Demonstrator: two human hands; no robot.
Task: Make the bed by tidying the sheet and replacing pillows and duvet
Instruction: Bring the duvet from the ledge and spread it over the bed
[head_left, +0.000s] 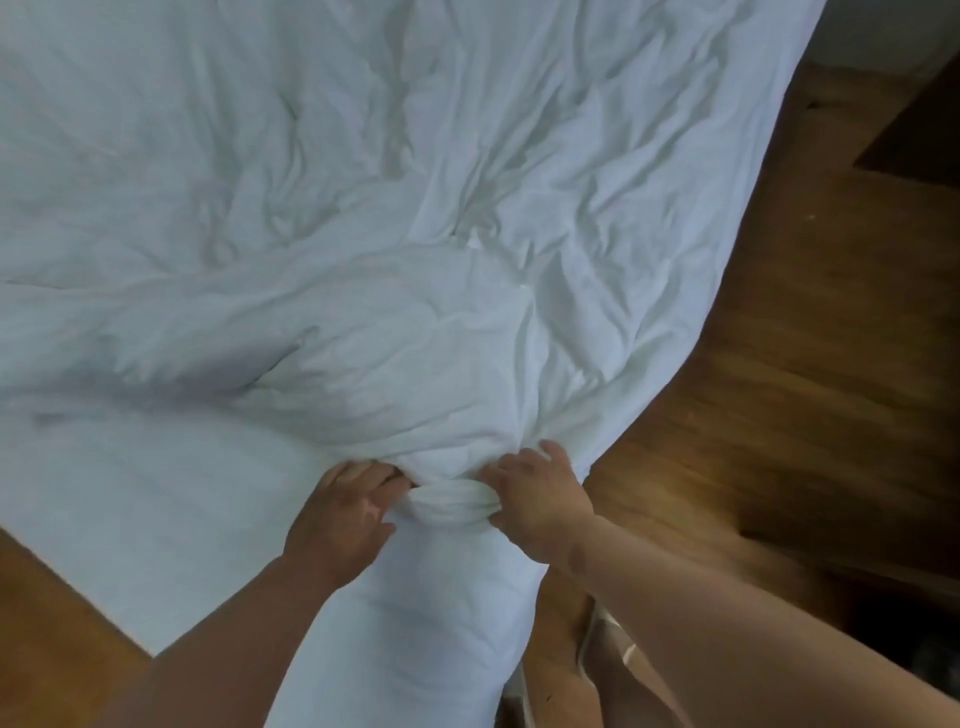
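A crumpled white duvet (363, 182) covers most of the bed and fills the upper view. Its near corner is bunched into a thick roll (447, 499) at the bed's corner. My left hand (345, 512) grips the left side of that bunch, fingers tucked into the folds. On the right side of the same bunch, my right hand (535, 499) has its fingers curled over the fabric. Below the duvet edge on the left lies the flat white sheet (156, 493) on the mattress. No pillows are in view.
Wooden floor (753, 364) runs along the right of the bed and shows at the lower left (52, 623). A dark wooden piece of furniture (914, 140) stands at the upper right. A pale strap or cord (597, 639) hangs by my right arm.
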